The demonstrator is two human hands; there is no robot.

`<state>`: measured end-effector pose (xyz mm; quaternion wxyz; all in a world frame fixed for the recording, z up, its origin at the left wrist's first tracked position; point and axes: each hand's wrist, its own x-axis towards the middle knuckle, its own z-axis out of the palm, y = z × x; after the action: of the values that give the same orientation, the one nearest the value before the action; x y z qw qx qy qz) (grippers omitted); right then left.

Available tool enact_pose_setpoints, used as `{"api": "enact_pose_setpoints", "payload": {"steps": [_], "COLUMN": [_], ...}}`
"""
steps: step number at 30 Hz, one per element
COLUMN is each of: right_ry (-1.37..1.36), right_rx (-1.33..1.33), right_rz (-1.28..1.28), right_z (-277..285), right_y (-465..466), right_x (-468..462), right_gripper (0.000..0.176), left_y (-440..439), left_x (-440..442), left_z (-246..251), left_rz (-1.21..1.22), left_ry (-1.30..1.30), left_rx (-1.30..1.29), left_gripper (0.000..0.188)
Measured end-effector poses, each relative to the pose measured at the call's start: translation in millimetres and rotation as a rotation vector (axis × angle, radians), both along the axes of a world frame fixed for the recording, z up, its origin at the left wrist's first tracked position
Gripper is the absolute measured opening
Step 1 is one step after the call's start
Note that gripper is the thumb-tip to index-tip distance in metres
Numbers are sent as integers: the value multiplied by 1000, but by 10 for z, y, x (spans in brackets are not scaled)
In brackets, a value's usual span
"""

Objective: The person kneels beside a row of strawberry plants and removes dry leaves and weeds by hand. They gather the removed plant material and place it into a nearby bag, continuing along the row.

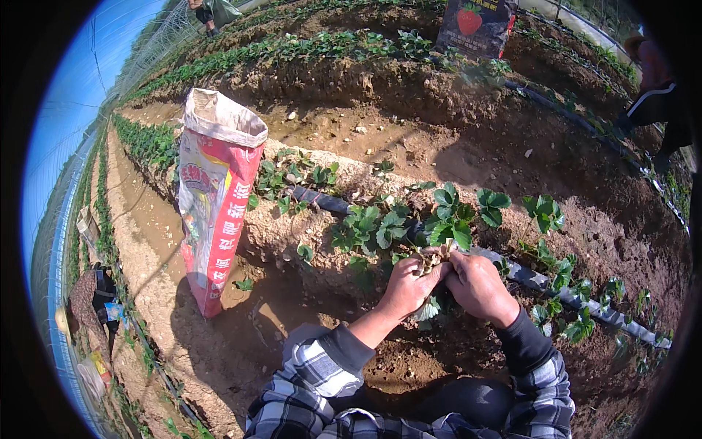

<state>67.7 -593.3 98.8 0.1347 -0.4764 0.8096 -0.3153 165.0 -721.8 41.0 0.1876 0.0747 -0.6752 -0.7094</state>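
Note:
My left hand (411, 288) is closed around a bunch of dry, withered leaves (430, 259), its thumb towards my other hand. Touching it from the right, my right hand (476, 281) has bent fingers at the same bunch; what lies between its fingertips is hidden. Both hands are low over a raised soil bed, just in front of green strawberry plants (449, 217). A black drip-irrigation hose (526, 276) runs along the bed among the plants, passing behind my hands. One pale green leaf (428, 310) shows below my left hand.
An open-topped woven fertilizer sack (219, 203) stands upright in the furrow on the left. A dark sack with a strawberry picture (476, 27) stands on the bed beyond. Other people are at the far left, the top left and the right edge. More planted beds run alongside.

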Motion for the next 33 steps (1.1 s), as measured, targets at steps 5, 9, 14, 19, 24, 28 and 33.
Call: {"api": "enact_pose_setpoints", "payload": {"steps": [5,9,14,19,24,28,33], "right_ry": [-473,-627,-611,-673,-715,-726,-683], "right_rx": [-280,-450,-436,-203,-86,-53,32], "right_rz": [-2,-224,-443,-553,-736,-744,-648], "right_z": [93,358,650,595,573,595,630], "right_y": [-127,0,263,499,749,715,590], "right_x": [27,-110,-211,22,240,323,345], "right_gripper": [26,39,22,17,15,17,19], "left_y": [-63,-716,-2717,-4498,-5014,-4953,-4989], "left_x": [-40,-62,-483,-750,-433,-326,-129], "left_z": [317,750,1439,1728,1125,1017,1200], "left_rz": [177,231,378,964,825,298,-48], "left_ry": [37,0,460,406,-361,-1139,-1307], "left_rx": [139,513,580,449,-1096,-1480,-1270], "left_gripper": [10,22,25,24,24,28,59]}}
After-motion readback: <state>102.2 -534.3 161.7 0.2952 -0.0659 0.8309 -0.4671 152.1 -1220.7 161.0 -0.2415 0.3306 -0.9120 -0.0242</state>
